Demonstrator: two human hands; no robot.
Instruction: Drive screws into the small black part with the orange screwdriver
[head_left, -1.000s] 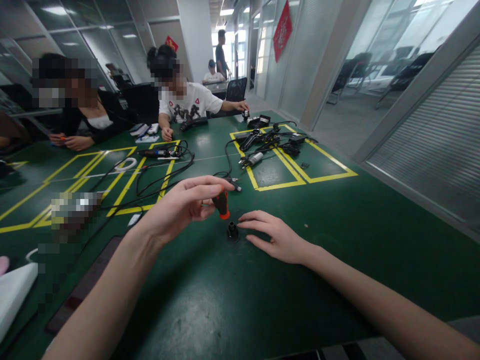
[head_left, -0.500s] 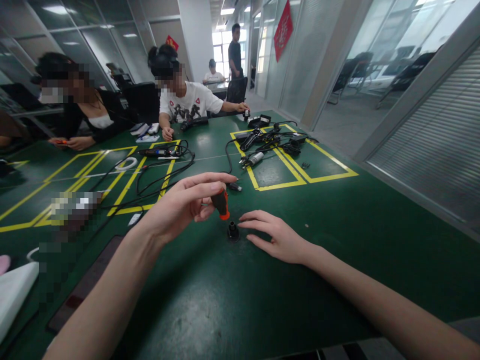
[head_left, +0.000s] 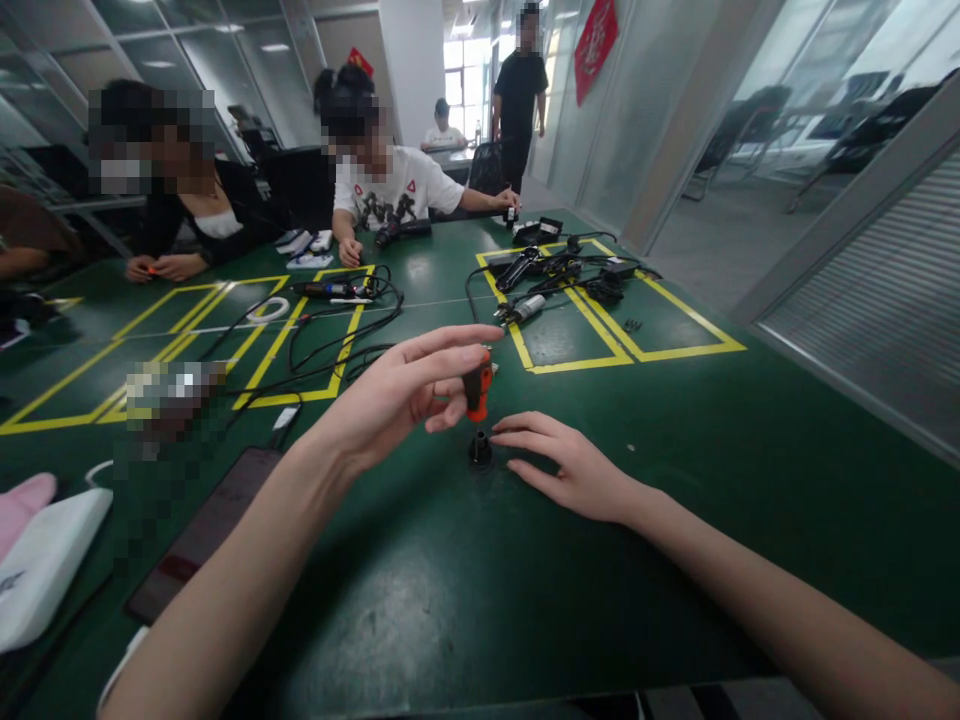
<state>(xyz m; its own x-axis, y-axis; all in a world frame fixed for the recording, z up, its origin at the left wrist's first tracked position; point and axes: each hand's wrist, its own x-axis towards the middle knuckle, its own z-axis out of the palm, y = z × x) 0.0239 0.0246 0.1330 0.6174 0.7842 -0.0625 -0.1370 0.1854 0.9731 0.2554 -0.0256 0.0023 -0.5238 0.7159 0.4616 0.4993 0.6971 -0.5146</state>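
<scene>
My left hand (head_left: 409,395) grips a short screwdriver with a black and orange handle (head_left: 478,388), its thumb and fingers at the top of the handle. The screwdriver stands nearly upright, its shaft pointing down into a small round black part (head_left: 481,453) on the green table. This part has a wide flat base and a narrow raised collar. Whether the tip touches anything inside cannot be seen. Just right of the part rests my right hand (head_left: 577,468), fingers apart and holding nothing. Its fingertips are close to the collar; contact is unclear.
Left lie a dark phone (head_left: 206,530), a white box-like object (head_left: 56,565) and cables. Yellow tape (head_left: 581,364) marks areas with tools and cords (head_left: 555,275) on the far right. A coworker in a white shirt (head_left: 409,180) and another person (head_left: 191,230) sit across the table.
The screwdriver has come from a tilt to nearly upright and lower, its shaft now at the black part's collar. My view has shifted slightly. A standing person at the back appears nearer.
</scene>
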